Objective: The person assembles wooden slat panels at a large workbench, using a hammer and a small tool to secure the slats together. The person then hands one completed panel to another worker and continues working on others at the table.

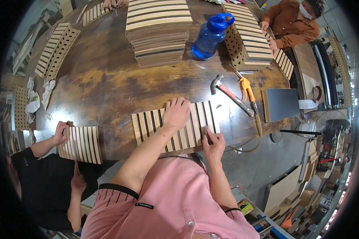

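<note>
A slatted wooden panel [192, 128], pale strips parted by dark grooves, lies at the near edge of the table in front of me. My left hand [177, 114] rests across its far middle, fingers lying flat over the slats. At the near right corner my right hand [214, 145] is closed on the panel's edge, its index fingertip on a slat; the curled fingers are partly hidden. Beyond the panel to the right are a claw hammer [233, 95] with a red and black grip and an orange air blow gun [247, 90] on a hose.
Tall panel stacks [159, 40] and a blue water jug [209, 38] stand farther back. A dark board [282, 104] lies at the right edge. At left, a co-worker in black handles another panel [83, 144]; a masked person in brown [293, 24] works at far right.
</note>
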### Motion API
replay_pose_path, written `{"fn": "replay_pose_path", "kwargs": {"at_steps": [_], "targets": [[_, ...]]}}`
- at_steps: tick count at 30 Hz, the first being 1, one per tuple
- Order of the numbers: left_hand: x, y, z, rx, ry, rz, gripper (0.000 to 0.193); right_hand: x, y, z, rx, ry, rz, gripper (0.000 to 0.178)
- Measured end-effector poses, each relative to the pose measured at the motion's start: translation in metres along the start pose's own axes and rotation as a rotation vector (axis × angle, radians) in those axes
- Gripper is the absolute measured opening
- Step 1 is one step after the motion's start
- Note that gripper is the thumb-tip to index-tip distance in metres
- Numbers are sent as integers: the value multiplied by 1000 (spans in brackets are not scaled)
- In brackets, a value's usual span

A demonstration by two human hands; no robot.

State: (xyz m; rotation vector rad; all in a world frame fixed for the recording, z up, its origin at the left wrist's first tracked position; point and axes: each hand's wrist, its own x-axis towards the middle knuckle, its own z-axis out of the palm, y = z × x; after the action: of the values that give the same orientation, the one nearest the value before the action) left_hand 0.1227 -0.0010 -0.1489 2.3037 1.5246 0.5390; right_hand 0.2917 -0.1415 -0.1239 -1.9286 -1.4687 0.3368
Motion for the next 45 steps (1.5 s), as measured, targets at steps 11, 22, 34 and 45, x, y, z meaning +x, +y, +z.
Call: {"fn": "replay_pose_path", "kwargs": {"at_steps": [11,22,34,45], "targets": [[13,0,3,-8,16,-35,18,124,-22,66,-101,66,-117,28],[8,0,-5,-23,-62,-43,20,-61,16,-62,-18,-131,52,34],[7,-1,-2,-13,-24,-23,20,15,-29,-28,113,-253,113,32],[6,0,-2,10,-7,-2,19,73,-37,32,-5,-86,0,24]]}}
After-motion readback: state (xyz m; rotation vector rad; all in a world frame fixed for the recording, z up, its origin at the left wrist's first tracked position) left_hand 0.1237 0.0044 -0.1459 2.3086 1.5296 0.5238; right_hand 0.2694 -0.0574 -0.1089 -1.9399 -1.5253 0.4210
